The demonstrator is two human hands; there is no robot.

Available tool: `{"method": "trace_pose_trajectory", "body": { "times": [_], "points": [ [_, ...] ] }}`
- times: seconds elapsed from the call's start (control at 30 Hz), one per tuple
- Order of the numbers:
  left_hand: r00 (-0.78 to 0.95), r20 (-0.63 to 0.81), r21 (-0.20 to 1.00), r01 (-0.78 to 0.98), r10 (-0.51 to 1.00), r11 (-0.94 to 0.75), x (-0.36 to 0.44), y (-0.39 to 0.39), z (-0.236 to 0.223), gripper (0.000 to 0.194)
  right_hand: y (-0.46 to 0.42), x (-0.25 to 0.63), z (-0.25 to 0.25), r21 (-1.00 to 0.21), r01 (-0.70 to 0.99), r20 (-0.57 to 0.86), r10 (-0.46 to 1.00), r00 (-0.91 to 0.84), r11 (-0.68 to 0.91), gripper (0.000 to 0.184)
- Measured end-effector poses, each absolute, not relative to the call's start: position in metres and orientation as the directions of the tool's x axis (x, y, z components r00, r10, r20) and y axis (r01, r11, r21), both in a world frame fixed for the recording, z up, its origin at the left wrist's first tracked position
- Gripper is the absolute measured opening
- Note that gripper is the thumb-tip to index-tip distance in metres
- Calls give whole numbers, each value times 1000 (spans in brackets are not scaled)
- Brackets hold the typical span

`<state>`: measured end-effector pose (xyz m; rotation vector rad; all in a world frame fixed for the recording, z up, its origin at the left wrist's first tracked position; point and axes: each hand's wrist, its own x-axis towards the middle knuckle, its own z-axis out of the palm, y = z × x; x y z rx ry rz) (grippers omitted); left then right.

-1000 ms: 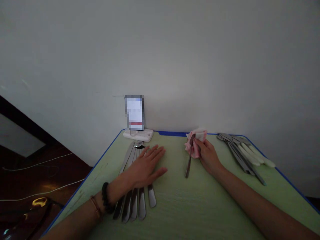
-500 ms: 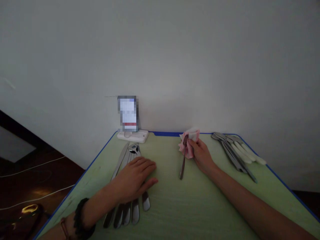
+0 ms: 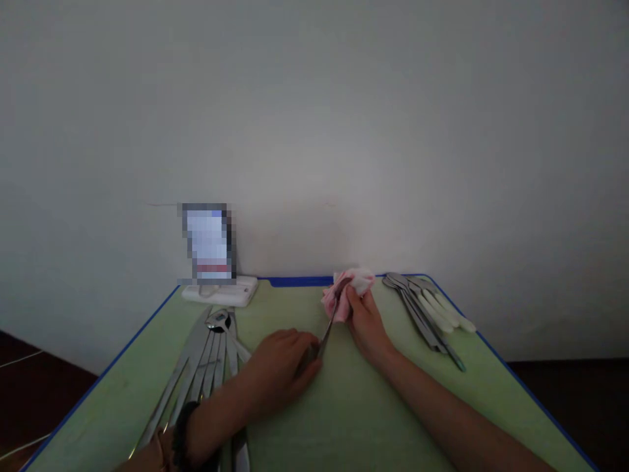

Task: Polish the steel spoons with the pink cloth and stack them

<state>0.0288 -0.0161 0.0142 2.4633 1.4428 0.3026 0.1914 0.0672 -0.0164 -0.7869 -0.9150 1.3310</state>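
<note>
My left hand (image 3: 282,367) lies near the middle of the green table (image 3: 354,419), its fingers closed on the handle end of a metal spoon (image 3: 328,326). The spoon slants up and right, its bowl end against a crumpled pink cloth (image 3: 348,293). My right hand (image 3: 366,321) grips that cloth at the back of the table. A dark bracelet sits on my left wrist.
A row of long metal cutlery (image 3: 204,367) lies left of my left arm. Another bunch of cutlery with white handles (image 3: 430,308) lies at the back right. A phone on a white stand (image 3: 211,262) stands against the wall at the back left.
My left hand left the cutlery row, moved right and closed on the spoon's handle, tilting the spoon. The view has shifted right. My right hand still holds the cloth.
</note>
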Motion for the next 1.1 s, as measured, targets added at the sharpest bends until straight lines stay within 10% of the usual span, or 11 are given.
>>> {"method": "trace_pose_trajectory", "body": {
  "times": [0.2, 0.5, 1.1],
  "points": [
    [422, 43, 340, 846, 906, -410, 30, -17, 8, 16, 61, 192, -11, -929, -356, 128, 990, -52, 101, 34],
    [289, 13, 719, 662, 957, -210, 22, -9, 5, 22, 63, 194, -9, -858, -511, 6, 992, -125, -59, 40],
    [378, 19, 632, 713, 926, -304, 20, -8, 5, 32, 60, 198, 1, -779, -569, -86, 944, -319, -264, 25]
  ]
}}
